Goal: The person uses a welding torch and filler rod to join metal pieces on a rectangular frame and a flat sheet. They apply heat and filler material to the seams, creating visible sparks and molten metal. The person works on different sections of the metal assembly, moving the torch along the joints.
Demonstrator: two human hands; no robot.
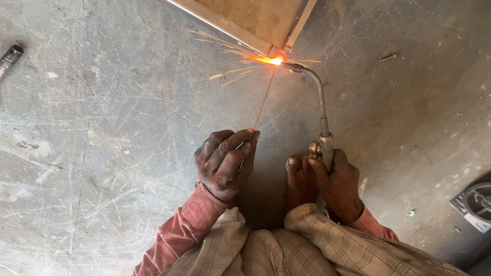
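Note:
My left hand (pixel 225 161) pinches a thin filler rod (pixel 264 99) that slants up to a glowing spot (pixel 276 60) at the corner of a metal frame (pixel 245 30). My right hand (pixel 340 181) grips the handle of a gas torch (pixel 322 102), whose curved neck bends left so its tip meets the same corner. Orange sparks spray leftward from the flame. A bare foot (pixel 300 179) rests on the floor between my two hands.
The floor is scratched grey concrete (pixel 102 153). A dark metal pipe end (pixel 10 59) lies at the far left edge. A grey object with a round part (pixel 475 204) sits at the right edge. A small bolt (pixel 387 58) lies at the upper right.

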